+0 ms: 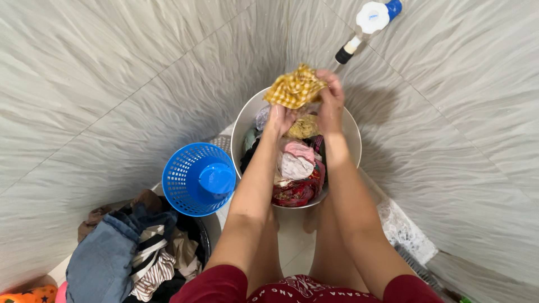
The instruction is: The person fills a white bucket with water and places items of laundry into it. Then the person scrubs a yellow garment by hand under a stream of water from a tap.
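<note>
A yellow checked cloth (295,88) is held up over a white basin (240,129) in the corner of a tiled room. My right hand (331,98) grips the cloth's upper right edge. My left hand (279,119) holds its lower part from below. The basin is full of several crumpled garments, among them a pink and white one (296,160) and a red patterned one (295,192). Both my forearms reach over the basin from my knees.
A blue perforated plastic basket (197,178) stands left of the basin. A dark tub heaped with clothes, including blue denim (106,258), sits at lower left. A white and blue tap (370,21) projects from the grey tiled wall above. A scrub brush (421,269) lies at lower right.
</note>
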